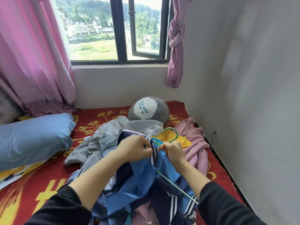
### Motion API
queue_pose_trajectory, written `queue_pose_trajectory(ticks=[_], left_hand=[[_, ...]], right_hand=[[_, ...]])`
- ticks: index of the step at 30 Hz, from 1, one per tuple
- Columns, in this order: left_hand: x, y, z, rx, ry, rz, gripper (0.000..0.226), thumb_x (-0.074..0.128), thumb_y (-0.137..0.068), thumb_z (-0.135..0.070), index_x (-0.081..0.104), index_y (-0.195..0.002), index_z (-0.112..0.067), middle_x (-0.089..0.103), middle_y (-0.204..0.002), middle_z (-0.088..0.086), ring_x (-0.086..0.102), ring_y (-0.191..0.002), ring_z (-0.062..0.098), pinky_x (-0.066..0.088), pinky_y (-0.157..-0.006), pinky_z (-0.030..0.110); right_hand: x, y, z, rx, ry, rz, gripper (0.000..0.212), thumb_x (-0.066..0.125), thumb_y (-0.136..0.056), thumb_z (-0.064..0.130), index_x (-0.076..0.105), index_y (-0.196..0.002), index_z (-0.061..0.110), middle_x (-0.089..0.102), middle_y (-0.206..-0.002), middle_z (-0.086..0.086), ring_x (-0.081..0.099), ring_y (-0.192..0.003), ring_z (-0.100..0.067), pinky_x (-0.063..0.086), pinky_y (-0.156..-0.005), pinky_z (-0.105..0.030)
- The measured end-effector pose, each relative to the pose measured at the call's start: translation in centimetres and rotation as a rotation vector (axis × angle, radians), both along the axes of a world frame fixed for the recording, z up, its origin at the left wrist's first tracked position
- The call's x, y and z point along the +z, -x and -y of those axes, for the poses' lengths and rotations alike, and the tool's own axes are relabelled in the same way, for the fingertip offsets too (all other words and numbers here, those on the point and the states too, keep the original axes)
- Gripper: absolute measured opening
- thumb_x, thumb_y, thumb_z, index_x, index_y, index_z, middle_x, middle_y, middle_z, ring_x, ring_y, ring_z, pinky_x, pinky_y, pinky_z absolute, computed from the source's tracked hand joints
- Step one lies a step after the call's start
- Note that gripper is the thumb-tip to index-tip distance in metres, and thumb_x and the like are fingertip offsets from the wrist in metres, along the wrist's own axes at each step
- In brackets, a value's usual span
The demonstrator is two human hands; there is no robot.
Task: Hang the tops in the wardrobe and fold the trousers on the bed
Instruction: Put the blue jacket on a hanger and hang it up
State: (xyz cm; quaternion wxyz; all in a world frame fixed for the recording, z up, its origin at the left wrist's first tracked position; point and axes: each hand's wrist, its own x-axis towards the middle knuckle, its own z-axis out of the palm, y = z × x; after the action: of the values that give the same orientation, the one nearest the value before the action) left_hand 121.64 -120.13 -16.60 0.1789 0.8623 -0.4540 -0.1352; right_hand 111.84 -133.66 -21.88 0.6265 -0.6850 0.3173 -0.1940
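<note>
Navy-and-blue top (142, 174) with white stripes, green hanger (172, 135), red bedspread (48, 181) patterned yellow, pink curtains (32, 54), blue pillow (32, 140)

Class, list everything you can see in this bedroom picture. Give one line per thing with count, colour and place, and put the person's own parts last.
window: one, dark frame, back wall
curtains: two, pink, either side of the window, right one knotted
bed cover: one, red and yellow, under everything
pillow: one, blue, left
plush toy: one, grey and white, by the back wall
jacket: one, navy and blue with white stripes, front centre
hanger: one, green, inside the jacket
jeans: one, pale denim, in the pile
white garment: one, behind the jacket
yellow garment: one, under the hanger's hook
pink garment: one, right
left hand: pinches the jacket's striped edge
right hand: grips the hanger
</note>
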Motion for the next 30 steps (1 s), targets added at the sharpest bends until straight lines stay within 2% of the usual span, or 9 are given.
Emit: queue_pose_trajectory(ticks=[2, 5, 7, 10, 13, 15, 20, 26, 30], left_hand=[[-0.9, -1.8, -0.2, 0.145, 0.118, 0.259, 0.031, 0.054, -0.081, -0.024, 0.061, -0.112, -0.024, 0.064, -0.111, -0.002, 0.059, -0.104, 0.02, 0.048, -0.08, 0.03], [-2.4, -3.2, -0.4, 0.037, -0.228, 0.393, 0.045, 0.053, -0.085, -0.019, 0.049, -0.129, -0.023, 0.049, -0.136, 0.0, 0.043, -0.129, 0.023, 0.033, -0.105, 0.039], [-2.9, -3.1, -0.4, 0.008, -0.267, 0.44, 0.022, 0.049, -0.089, -0.021, 0.058, -0.109, -0.021, 0.061, -0.117, 0.001, 0.053, -0.116, 0.024, 0.039, -0.086, 0.035], [-3.2, -3.2, -0.5, -0.054, -0.162, 0.511, 0.015, 0.046, -0.094, -0.027, 0.06, -0.098, -0.022, 0.061, -0.103, -0.002, 0.057, -0.104, 0.021, 0.035, -0.066, 0.03], [-3.3, -2.7, -0.6, -0.131, -0.081, 0.525, 0.015, 0.047, -0.094, -0.027, 0.061, -0.099, -0.021, 0.059, -0.101, -0.003, 0.056, -0.103, 0.02, 0.032, -0.064, 0.029], [-3.2, -2.2, -0.4, -0.172, -0.037, 0.506, 0.016, 0.048, -0.092, -0.024, 0.061, -0.102, -0.021, 0.059, -0.102, -0.003, 0.054, -0.103, 0.019, 0.031, -0.064, 0.029], [-3.0, -2.3, -0.5, -0.188, 0.028, 0.478, 0.017, 0.048, -0.091, -0.022, 0.063, -0.1, -0.022, 0.059, -0.1, -0.005, 0.053, -0.103, 0.017, 0.037, -0.065, 0.029], [-2.9, -2.7, -1.5, -0.157, 0.145, 0.429, 0.013, 0.054, -0.091, -0.021, 0.066, -0.097, -0.021, 0.062, -0.095, -0.002, 0.057, -0.097, 0.022, 0.034, -0.064, 0.029], [-2.8, -2.6, -1.8, -0.207, 0.184, 0.442, 0.016, 0.053, -0.088, -0.021, 0.067, -0.095, -0.02, 0.062, -0.09, -0.002, 0.059, -0.092, 0.023, 0.04, -0.062, 0.031]], right_hand=[[0.4, 0.7, -0.1, 0.066, 0.008, 0.013, 0.03, 0.051, -0.051, 0.022, 0.066, -0.059, -0.002, 0.04, -0.045, 0.001, 0.031, -0.044, -0.01, 0.026, -0.043, -0.019], [0.3, 1.5, -0.4, 0.231, -0.102, -0.004, 0.042, 0.045, -0.05, 0.013, 0.066, -0.077, -0.012, 0.046, -0.042, 0.011, 0.03, -0.037, -0.004, 0.021, -0.037, -0.014], [-0.5, 1.8, -0.6, 0.356, -0.262, 0.0, 0.052, 0.042, -0.049, 0.008, 0.064, -0.089, -0.018, 0.048, -0.05, 0.004, 0.029, -0.041, -0.006, 0.016, -0.038, -0.017], [-1.0, 2.3, 0.1, 0.453, -0.427, -0.019, 0.039, 0.04, -0.064, 0.002, 0.069, -0.09, -0.005, 0.059, -0.066, -0.002, 0.047, -0.055, -0.01, 0.033, -0.047, -0.018], [-1.5, 2.0, 0.7, 0.389, -0.064, -0.171, 0.013, 0.059, -0.083, 0.002, 0.067, -0.081, 0.011, 0.063, -0.067, 0.005, 0.054, -0.061, -0.006, 0.04, -0.055, -0.017], [-2.1, 1.4, 0.4, 0.391, 0.229, -0.268, 0.021, 0.076, -0.077, 0.023, 0.056, -0.077, 0.019, 0.055, -0.067, 0.008, 0.047, -0.059, -0.004, 0.038, -0.056, -0.019], [-3.2, -0.4, -0.6, 0.314, 0.837, -0.406, 0.033, 0.061, -0.078, 0.045, 0.044, -0.081, 0.017, 0.059, -0.078, -0.001, 0.057, -0.071, -0.024, 0.035, -0.056, -0.032], [-2.2, 0.0, -1.0, 0.332, 0.975, -0.268, 0.014, 0.052, -0.089, 0.028, 0.044, -0.082, 0.019, 0.06, -0.083, -0.005, 0.056, -0.077, -0.029, 0.031, -0.063, -0.029], [-2.4, 0.5, 0.7, 0.328, 1.084, -0.398, 0.016, 0.052, -0.083, 0.012, 0.053, -0.098, 0.012, 0.059, -0.098, -0.006, 0.058, -0.088, -0.032, 0.029, -0.068, -0.029]])
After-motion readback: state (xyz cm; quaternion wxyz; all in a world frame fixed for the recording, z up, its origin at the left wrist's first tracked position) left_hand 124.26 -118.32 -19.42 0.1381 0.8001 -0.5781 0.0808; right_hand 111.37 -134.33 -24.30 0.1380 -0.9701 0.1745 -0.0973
